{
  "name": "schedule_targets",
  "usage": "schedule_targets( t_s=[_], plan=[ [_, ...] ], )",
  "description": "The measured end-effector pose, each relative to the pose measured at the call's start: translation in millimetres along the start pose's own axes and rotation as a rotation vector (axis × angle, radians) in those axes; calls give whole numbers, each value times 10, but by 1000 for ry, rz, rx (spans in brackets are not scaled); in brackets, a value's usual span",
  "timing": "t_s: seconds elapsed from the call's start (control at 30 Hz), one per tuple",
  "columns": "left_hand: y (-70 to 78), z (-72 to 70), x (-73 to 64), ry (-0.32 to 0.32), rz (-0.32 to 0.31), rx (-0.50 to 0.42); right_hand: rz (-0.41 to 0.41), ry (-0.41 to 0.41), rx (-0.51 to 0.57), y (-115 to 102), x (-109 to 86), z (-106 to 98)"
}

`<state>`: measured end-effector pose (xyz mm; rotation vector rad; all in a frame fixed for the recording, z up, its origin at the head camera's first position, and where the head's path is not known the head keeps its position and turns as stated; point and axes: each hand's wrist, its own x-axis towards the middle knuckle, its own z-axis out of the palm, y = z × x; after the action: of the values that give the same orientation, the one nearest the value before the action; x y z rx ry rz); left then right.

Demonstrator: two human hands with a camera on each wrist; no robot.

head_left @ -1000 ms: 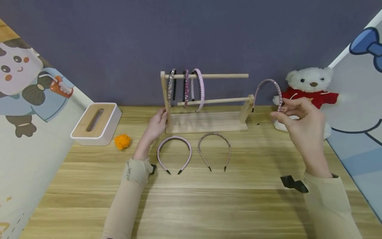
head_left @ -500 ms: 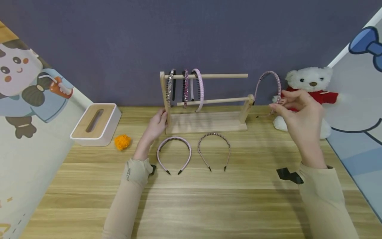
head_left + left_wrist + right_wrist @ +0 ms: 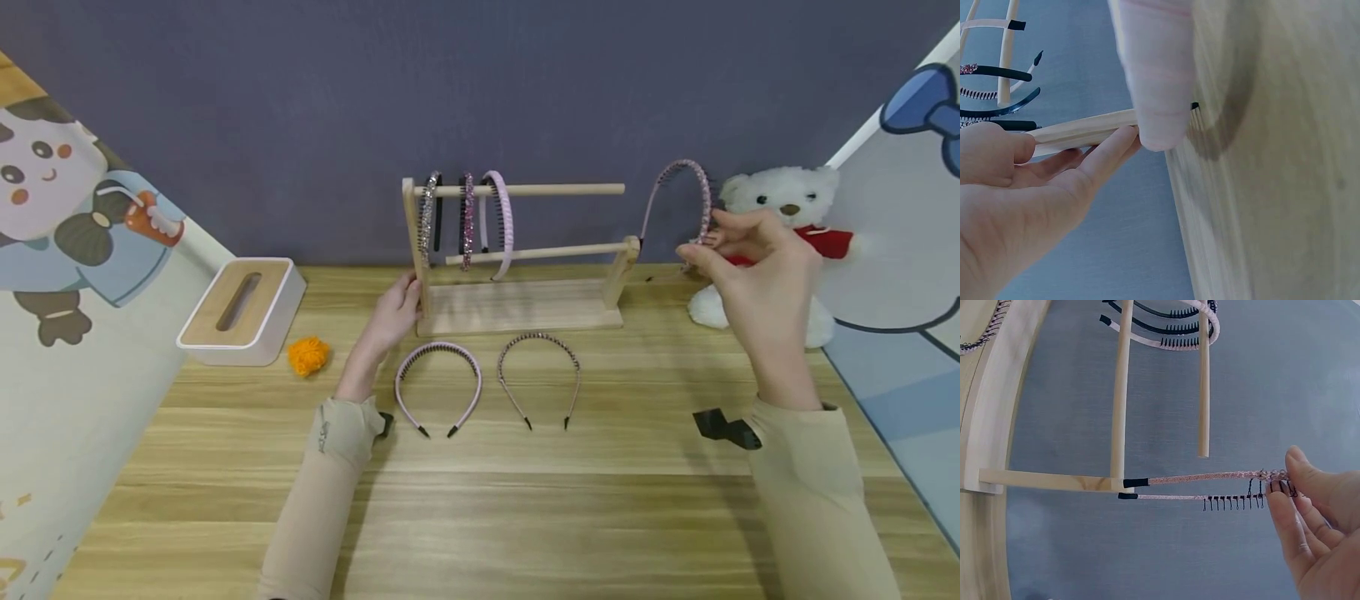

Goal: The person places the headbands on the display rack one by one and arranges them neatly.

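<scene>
The right hand (image 3: 765, 292) pinches a pink beaded headband (image 3: 706, 196) between thumb and fingers along one side of its arch, and holds it in the air beyond the right end of the wooden rack (image 3: 517, 307). The band's dark tips point toward the short right post (image 3: 621, 271); in the right wrist view they overlap it, and I cannot tell whether they touch. The left hand (image 3: 393, 312) grips the rack's left upright (image 3: 413, 233), thumb on one side and fingers on the other.

With the pinch so far to one side, the band could swivel. If its tips or comb teeth (they stick out inside the curve) catch the post or the free end of the upper bar (image 3: 570, 190), a sideways pull might twist the band loose or drag the rack, more so were the left hand to slacken.

Three headbands hang from the upper bar near the upright: silver (image 3: 428, 217), magenta (image 3: 468, 225), pale pink (image 3: 506, 221); a jolt could set them sliding. Two more headbands (image 3: 538, 336) lie before the rack on the table (image 3: 480, 517). A white bear (image 3: 813, 196) sits behind the right hand, close enough that a careless elbow of the band might brush it.
</scene>
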<state>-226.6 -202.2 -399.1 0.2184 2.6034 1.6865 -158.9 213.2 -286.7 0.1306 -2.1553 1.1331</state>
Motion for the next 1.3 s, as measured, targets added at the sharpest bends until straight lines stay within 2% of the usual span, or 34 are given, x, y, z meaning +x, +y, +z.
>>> schedule_targets(
  t_s=[0.2,0.4,0.73,1.07,1.3],
  plan=[
    [2,-3,-5,-5,2,-13,4,9,-20,-26,44,-4],
    [-9,-10,-8,-15,4,-21,-34,16,-9,-58,106,24],
    [-26,1,10,-4,-7,-18,3,16,31,-71,198,107],
    [-12,2,13,-14,-7,-42,-29,-2,63,-85,237,188],
    [-17,-4,-3,-17,-15,-42,-75,-11,47,-105,251,262]
  ],
)
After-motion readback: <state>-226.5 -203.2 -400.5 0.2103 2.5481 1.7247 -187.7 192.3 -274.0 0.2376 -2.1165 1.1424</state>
